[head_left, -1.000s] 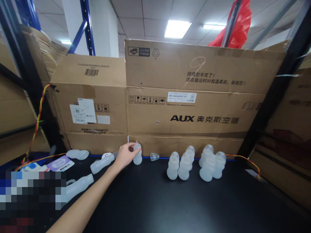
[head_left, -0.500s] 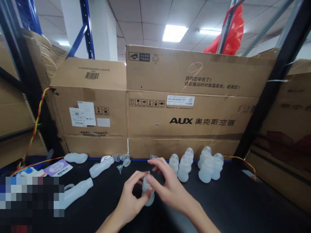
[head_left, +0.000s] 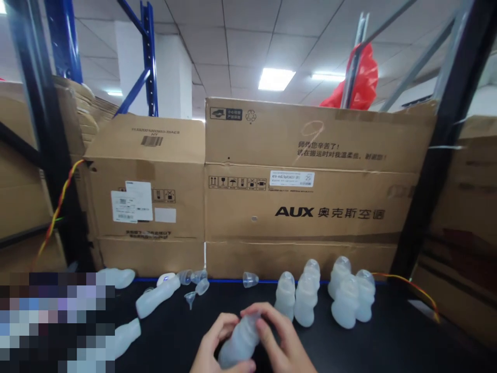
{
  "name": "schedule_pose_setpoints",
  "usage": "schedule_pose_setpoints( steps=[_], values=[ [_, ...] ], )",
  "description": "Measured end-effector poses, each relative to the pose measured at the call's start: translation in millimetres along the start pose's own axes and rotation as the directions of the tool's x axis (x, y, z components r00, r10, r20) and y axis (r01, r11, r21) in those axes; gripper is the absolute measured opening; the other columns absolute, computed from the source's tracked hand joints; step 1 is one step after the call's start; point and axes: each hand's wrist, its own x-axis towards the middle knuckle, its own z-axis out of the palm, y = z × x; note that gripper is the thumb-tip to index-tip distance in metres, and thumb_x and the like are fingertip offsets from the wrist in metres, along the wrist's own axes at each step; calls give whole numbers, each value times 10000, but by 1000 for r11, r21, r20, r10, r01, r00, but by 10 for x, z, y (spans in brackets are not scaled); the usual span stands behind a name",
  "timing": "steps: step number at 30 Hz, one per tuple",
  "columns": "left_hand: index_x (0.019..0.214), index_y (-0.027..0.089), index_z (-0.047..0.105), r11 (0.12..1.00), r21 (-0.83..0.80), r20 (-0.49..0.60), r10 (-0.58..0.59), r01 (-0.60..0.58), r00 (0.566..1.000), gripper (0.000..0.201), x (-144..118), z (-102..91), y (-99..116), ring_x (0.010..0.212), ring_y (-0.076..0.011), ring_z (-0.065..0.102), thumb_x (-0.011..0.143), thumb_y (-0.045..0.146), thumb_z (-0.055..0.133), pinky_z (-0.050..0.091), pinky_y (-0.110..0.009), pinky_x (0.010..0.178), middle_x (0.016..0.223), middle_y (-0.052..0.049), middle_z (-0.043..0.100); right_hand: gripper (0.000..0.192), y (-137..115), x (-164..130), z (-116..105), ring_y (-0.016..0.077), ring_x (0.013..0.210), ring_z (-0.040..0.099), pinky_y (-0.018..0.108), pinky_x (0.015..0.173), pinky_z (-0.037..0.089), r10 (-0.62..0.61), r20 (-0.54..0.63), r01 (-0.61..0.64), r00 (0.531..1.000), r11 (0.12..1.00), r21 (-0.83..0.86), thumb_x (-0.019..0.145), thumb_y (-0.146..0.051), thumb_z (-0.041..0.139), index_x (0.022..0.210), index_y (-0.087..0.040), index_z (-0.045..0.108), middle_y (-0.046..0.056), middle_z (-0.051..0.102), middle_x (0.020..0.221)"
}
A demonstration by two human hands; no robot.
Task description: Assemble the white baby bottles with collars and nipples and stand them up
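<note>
A frosted white plastic bottle [head_left: 237, 344] with a wavy body leans to the right between my hands, low in the middle of the view. My left hand [head_left: 213, 344] is closed round its lower body. The thumb and fingers of my right hand [head_left: 285, 339] grip its top end, partly covering it. Beyond them, a clear plastic cap [head_left: 250, 280] lies on its side. To the right, several similar bottles [head_left: 306, 300] stand upright with clear caps on. Another group of capped bottles [head_left: 347, 305] stands farther right.
Loose clear caps [head_left: 200, 277] and a small clear funnel [head_left: 190, 299] lie at back left. Uncapped bottles [head_left: 157, 298] rest on their sides at the left. Cardboard [head_left: 303, 202] walls off the back of the black surface [head_left: 166, 347]. A dark post [head_left: 421, 171] rises at the right.
The bottle has gone from nearly upright to leaning right, and sits lower in view. My right hand's fingers have closed onto its top. The camera has tilted up, and the clear cap behind shows fully.
</note>
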Motion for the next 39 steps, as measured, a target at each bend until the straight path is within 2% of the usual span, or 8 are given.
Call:
schedule_pose_setpoints(
  steps=[10,17,22,28,30,33,36,39],
  values=[
    [861,117,764,941,-140,186,-282,310,941,552,-14,-144,245,523,-139,606,689,637,829,452,-216,448,724,-69,684,445,-173,-1,-120,294,1209,673,451,1047,505,110,183,-159,977,947,280,985,-631,584,1224,-279,715,111,710,1345],
    [901,108,784,947,-131,175,-270,295,947,485,-23,-121,368,533,-119,606,725,559,809,446,-186,461,697,-45,669,551,-87,14,-148,152,579,540,288,592,461,269,38,-269,962,963,-6,953,-693,580,734,-190,638,-14,565,589],
    [913,114,796,946,-80,256,-285,314,924,448,2,-197,424,531,-120,608,794,541,739,446,-205,460,827,-92,749,621,-201,-21,-238,218,978,672,349,834,554,157,159,-180,975,974,140,833,-508,828,1369,-279,612,78,662,1267],
    [1109,190,822,971,234,182,-96,52,979,442,-78,-225,443,755,-220,720,729,410,868,557,-294,676,893,-66,806,388,-195,-72,-78,174,722,596,297,666,467,219,128,-199,967,968,-152,956,-564,648,930,-193,760,33,689,790],
    [1253,247,764,814,511,179,212,-275,961,528,-109,-216,412,886,-268,750,751,368,875,594,-370,799,1083,-81,822,482,-111,-72,-4,128,568,531,256,550,409,326,102,-319,940,944,-84,941,-638,617,774,-189,670,-2,638,641],
    [1378,221,656,409,677,326,578,-612,748,535,-118,-229,372,884,-267,765,858,243,778,615,-401,772,1175,-111,810,572,16,-65,93,78,367,395,208,377,277,504,94,-511,859,856,78,863,-760,604,683,-230,488,-62,530,473],
    [1406,168,602,142,710,432,686,-690,586,502,-80,-255,379,929,-262,757,908,121,654,615,-393,755,1216,-124,797,582,77,-65,158,79,294,349,197,304,217,582,113,-593,805,794,133,872,-794,531,694,-244,464,-71,506,429],
    [1358,180,628,95,735,443,682,-672,582,449,-26,-242,401,958,-256,741,914,113,642,614,-403,809,1225,-104,792,583,64,-73,185,113,347,479,217,337,361,595,61,-595,801,783,181,876,-788,528,709,-230,506,-34,566,484]
  ],
)
